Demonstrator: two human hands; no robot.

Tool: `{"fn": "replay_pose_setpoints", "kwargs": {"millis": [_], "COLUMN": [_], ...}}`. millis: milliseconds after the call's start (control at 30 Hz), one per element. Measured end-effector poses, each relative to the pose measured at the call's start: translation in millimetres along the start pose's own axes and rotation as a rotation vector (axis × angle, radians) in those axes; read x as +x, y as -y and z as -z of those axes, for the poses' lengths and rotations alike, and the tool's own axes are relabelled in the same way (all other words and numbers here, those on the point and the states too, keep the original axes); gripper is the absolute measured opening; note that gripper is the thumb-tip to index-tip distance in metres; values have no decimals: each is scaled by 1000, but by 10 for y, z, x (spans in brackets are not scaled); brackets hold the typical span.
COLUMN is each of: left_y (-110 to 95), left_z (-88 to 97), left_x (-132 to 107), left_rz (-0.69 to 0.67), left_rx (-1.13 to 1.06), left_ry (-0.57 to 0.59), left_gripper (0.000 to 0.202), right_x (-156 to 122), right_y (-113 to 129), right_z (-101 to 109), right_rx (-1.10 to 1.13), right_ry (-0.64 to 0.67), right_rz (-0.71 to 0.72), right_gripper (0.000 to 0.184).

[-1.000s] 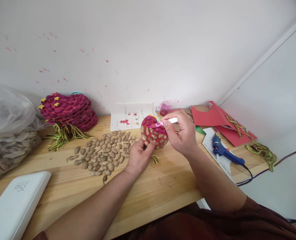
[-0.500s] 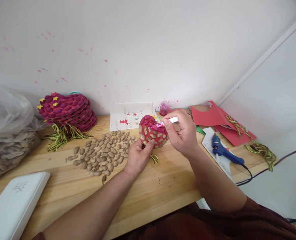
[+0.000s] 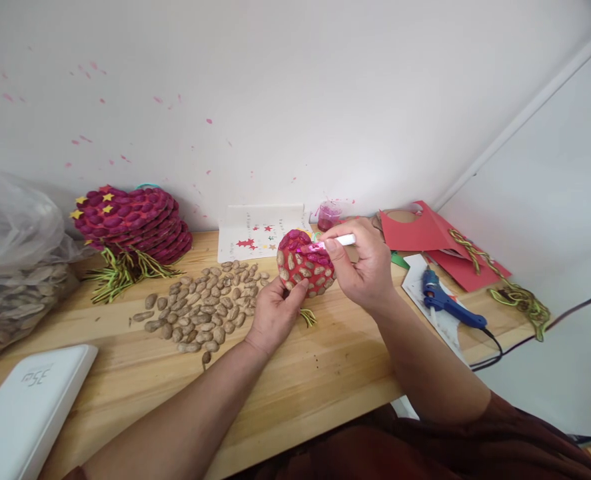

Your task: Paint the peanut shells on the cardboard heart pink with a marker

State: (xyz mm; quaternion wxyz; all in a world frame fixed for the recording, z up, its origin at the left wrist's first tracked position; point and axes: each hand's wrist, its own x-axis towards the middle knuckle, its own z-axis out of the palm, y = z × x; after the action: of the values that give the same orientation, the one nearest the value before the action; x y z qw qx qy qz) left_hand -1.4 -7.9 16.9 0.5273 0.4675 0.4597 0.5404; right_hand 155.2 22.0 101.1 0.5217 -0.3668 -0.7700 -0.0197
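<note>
My left hand (image 3: 279, 310) grips the lower edge of a round red craft piece (image 3: 300, 263) covered in peanuts, thumb on its front. Its upper peanuts are magenta, the lower ones plain tan. Green and yellow yarn (image 3: 308, 318) hangs below it. Between the thumb and fingers of my right hand (image 3: 362, 263) is a white-handled paintbrush (image 3: 344, 240), its pink-smeared end against the upper peanuts. Loose peanuts (image 3: 208, 310) lie spread on the wooden table left of my left hand.
Finished-looking magenta peanut pieces (image 3: 135, 223) are stacked at the back left, beside a bag of peanuts (image 3: 18, 300). A white power bank (image 3: 40, 407) lies in front. Behind my hands are a paint cup (image 3: 329, 215) and star-covered paper (image 3: 235, 233). Rightward lie red card (image 3: 420, 233) and a blue glue gun (image 3: 452, 308).
The brush end has shifted slightly left over the upper peanuts. Both hands stay almost in place, and the whole view has moved very slightly.
</note>
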Motion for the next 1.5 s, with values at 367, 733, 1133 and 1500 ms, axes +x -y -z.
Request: {"fn": "replay_pose_setpoints", "kwargs": {"millis": [367, 733, 1133, 1500], "left_y": [49, 35, 50, 65], "left_z": [5, 18, 14, 10], "left_x": [13, 2, 7, 13], "left_rz": [17, 29, 44, 44], "left_rx": [-27, -27, -90, -106], "left_ry": [-2, 15, 20, 25], "left_gripper": [36, 39, 41, 38], "right_x": [-2, 4, 5, 15], "right_y": [-5, -9, -38, -44], "right_z": [9, 25, 37, 45], "right_rx": [-2, 24, 22, 29], "right_ry": [8, 12, 27, 12], "right_rz": [10, 4, -3, 3], "right_gripper": [10, 10, 10, 10]}}
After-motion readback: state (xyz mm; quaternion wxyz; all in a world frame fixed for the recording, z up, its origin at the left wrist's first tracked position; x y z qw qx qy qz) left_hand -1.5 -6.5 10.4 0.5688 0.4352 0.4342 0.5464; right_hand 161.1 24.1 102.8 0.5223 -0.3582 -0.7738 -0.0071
